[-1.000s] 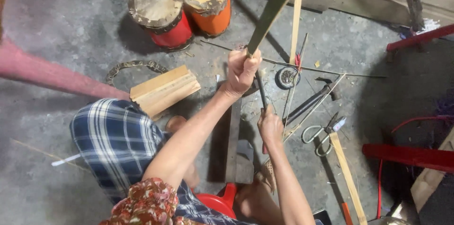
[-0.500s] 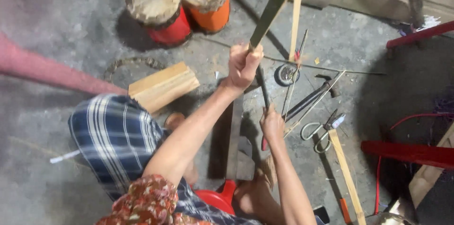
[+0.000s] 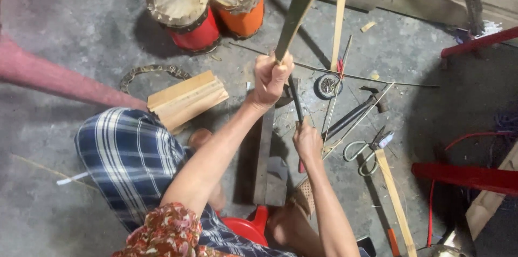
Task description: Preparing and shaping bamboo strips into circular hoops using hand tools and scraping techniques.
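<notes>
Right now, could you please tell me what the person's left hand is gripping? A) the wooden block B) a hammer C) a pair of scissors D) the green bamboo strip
D: the left hand is closed around the lower end of the green bamboo strip, which rises past the top of the picture.

1. The left hand [image 3: 271, 77], gripping the green bamboo strip [image 3: 299, 6], has edged slightly up and left.
2. The right hand [image 3: 306, 141] on the dark blade [image 3: 295, 100] has shifted slightly.
</notes>
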